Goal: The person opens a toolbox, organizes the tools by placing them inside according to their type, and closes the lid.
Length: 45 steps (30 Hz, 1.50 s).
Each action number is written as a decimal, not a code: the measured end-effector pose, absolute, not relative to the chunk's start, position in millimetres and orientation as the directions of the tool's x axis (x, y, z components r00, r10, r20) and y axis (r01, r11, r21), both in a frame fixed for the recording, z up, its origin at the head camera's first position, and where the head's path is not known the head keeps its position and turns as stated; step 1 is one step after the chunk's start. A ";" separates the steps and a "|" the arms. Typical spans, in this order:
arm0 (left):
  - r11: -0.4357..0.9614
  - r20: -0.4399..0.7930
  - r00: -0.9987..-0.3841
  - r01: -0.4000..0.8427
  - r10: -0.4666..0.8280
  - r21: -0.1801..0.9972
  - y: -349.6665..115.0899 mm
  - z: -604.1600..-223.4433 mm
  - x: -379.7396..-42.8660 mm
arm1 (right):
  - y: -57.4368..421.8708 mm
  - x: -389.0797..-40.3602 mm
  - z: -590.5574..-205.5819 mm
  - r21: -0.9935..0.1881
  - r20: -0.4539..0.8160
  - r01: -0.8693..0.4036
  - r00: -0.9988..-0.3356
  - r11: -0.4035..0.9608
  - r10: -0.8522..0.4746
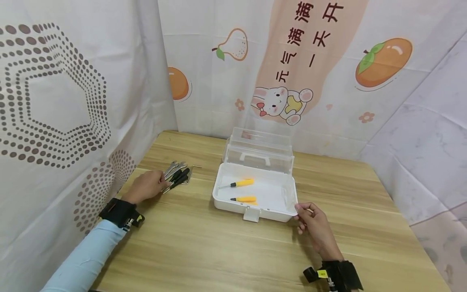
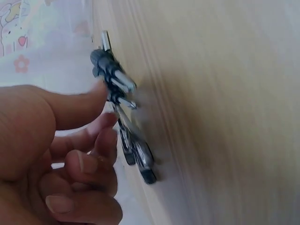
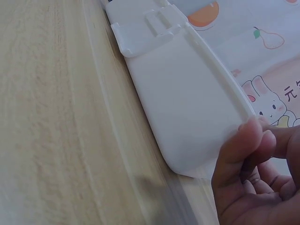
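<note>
A white plastic toolbox (image 1: 270, 214) stands on the table with its clear lid (image 1: 260, 142) tipped back. Inside lie orange-handled screwdrivers (image 1: 243, 183). My right hand (image 1: 315, 227) pinches the rim at the box's front right corner; in the right wrist view, thumb and forefinger meet on that edge of the box (image 3: 183, 93). To the left, my left hand (image 1: 147, 186) is at a small group of tools, its thumb and forefinger apart beside black-handled screwdrivers (image 1: 181, 177). Open-end wrenches (image 1: 171, 168) and an L-shaped hex key (image 1: 191, 172) lie close by. Whether the left fingertips touch a tool is unclear.
A wood-grain table (image 1: 219, 251) carries everything. Printed curtains (image 1: 204, 101) hang behind it and along both sides, the left one close to my left forearm. The box's front latch (image 1: 251, 214) hangs down.
</note>
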<state>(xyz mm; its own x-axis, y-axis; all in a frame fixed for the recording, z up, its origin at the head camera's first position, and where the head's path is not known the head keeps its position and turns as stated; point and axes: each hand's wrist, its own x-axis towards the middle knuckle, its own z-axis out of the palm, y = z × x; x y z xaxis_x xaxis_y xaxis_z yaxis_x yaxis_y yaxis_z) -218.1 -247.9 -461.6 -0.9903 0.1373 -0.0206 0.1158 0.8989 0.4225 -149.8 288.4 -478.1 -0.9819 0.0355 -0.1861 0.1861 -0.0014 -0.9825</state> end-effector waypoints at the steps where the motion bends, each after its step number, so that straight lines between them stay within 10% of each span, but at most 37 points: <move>1: 0.900 -0.006 -0.992 0.113 0.127 0.422 -249.4 -461.2 -218.6 | 288.6 -149.9 -478.3 -0.982 -0.186 0.187 -0.982 0.000 0.036; 45: 0.946 -0.011 -0.991 0.123 0.132 0.299 -254.2 -452.3 -221.2 | 291.5 -150.8 -481.2 -0.984 -0.176 0.176 -0.984 -0.020 0.005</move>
<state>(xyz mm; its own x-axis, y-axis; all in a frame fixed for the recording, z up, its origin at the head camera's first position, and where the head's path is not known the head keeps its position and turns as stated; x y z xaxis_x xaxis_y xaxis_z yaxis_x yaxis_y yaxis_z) -221.2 -254.2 -452.3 -0.9912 0.1321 -0.0110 0.1229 0.9465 0.2985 -150.8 291.5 -481.2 -0.9843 0.0050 -0.1763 0.1762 -0.0202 -0.9841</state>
